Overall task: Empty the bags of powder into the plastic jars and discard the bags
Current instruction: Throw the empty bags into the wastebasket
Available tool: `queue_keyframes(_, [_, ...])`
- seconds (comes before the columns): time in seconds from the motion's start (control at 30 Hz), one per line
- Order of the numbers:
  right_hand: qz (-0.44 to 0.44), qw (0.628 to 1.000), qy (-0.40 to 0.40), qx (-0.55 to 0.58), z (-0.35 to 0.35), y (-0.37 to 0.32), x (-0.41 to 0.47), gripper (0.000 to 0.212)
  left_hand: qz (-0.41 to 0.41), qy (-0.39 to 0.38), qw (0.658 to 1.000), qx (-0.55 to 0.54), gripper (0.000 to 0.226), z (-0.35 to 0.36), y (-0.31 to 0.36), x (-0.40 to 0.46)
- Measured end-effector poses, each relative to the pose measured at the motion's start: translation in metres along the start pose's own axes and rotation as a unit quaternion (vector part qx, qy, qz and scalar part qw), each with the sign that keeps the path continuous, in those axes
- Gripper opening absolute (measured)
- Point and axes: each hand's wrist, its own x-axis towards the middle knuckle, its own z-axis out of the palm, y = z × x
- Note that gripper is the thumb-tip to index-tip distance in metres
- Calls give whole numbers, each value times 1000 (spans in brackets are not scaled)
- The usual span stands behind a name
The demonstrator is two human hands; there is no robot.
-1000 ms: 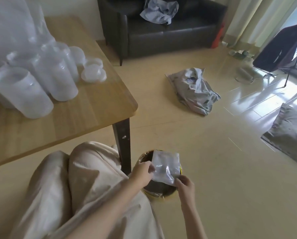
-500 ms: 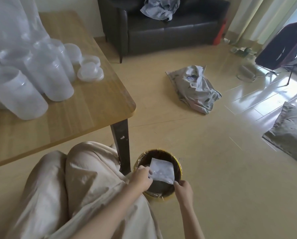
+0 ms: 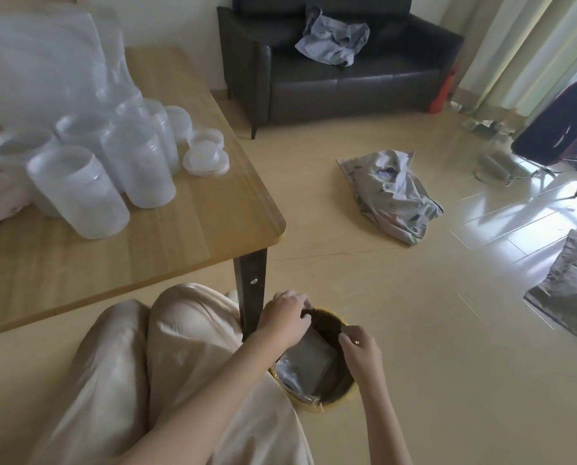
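Sitting beside the surface (image 3: 186,236), the person reaches both hands down to a small yellow-rimmed bin (image 3: 334,396) on the floor, just past the surface's near right leg (image 3: 251,290); the left hand (image 3: 285,318) hovers over the bin's far rim, fingers curled loosely, grip holding nothing that I can see; the right hand (image 3: 359,350) sits over the bin's right rim, fingertips pinched narrow, and whether anything is between them I cannot tell; the emptied bag (image 3: 309,359) lies inside the bin, slanting against crumpled plastic there; up on the surface, a cluster of clear plastic jars (image 3: 136,169) stands toward the far left, with loose lids (image 3: 206,156) stacked just beside them near the right edge.
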Motion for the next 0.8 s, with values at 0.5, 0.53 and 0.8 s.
queue_keyframes(0.5, [-182, 982, 46, -22, -47, -128, -22, 16, 139, 149, 974, 97, 28, -125, 79, -24])
queue_keyframes(0.53, [-190, 980, 49, -26, -48, -134, -24, 16, 145, 160, 971, 100, 28, -132, 80, -27])
queue_keyframes(0.8, [-289, 953, 63, -64, -38, -201, -30, 13, 139, 252, 953, 95, 23, -204, 61, -46])
